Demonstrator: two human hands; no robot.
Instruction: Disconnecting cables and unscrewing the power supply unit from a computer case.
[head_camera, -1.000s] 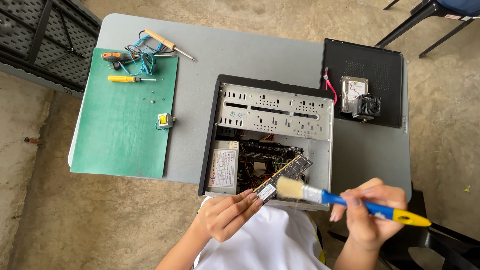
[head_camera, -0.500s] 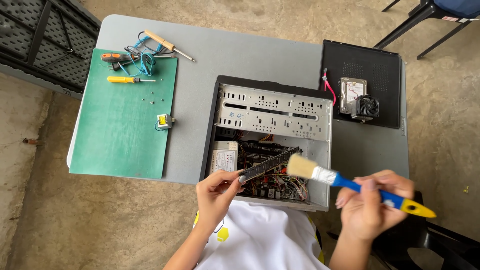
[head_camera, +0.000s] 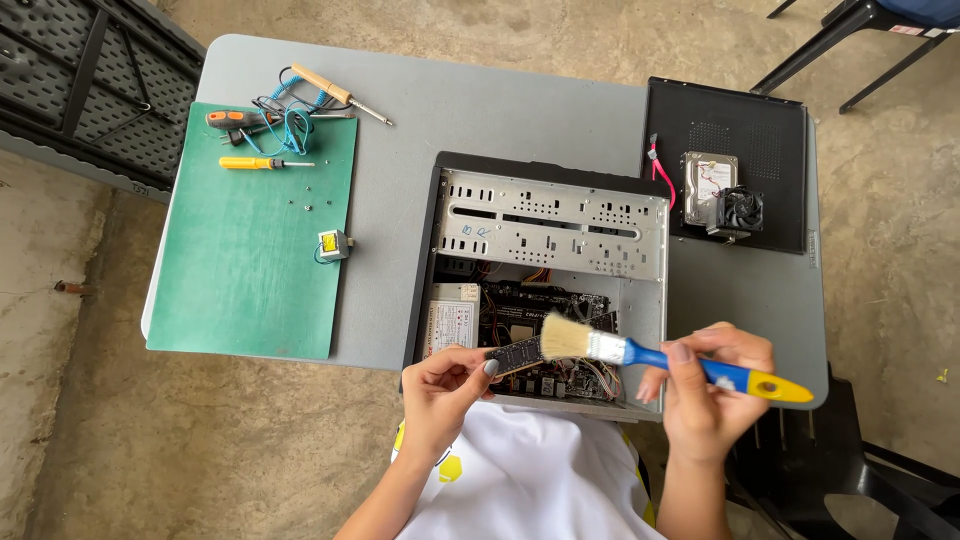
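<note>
The grey table (head_camera: 520, 110) fills most of what I see below me, standing on rough concrete floor, with a black folded frame off past its far left corner and a dark chair at the upper right. On the table's left part lies a big green mat (head_camera: 250, 260). In the middle sits the open computer case (head_camera: 545, 270), its perforated metal drive bay toward the far side and the circuit board showing in the near half, close to my body. To the right of the case lies its black side panel (head_camera: 770, 130), flat on the table, and on that panel rest a hard drive (head_camera: 706, 180) and, touching it, a small black cooling fan (head_camera: 742, 212). At the far end of the mat I see a wooden-handled soldering iron (head_camera: 335, 93) with a coiled blue cable, an orange-handled tool and a yellow screwdriver (head_camera: 255, 163); a small yellow transformer (head_camera: 333, 245) sits at the mat's right edge. My right hand (head_camera: 712, 392) is clenched around the blue-and-yellow handle of a paintbrush (head_camera: 640, 352), whose pale bristles touch the end of a memory stick (head_camera: 518, 355). My left hand (head_camera: 442, 392) pinches that narrow dark stick between thumb and fingertips, holding it roughly level over the near edge of the case.
</note>
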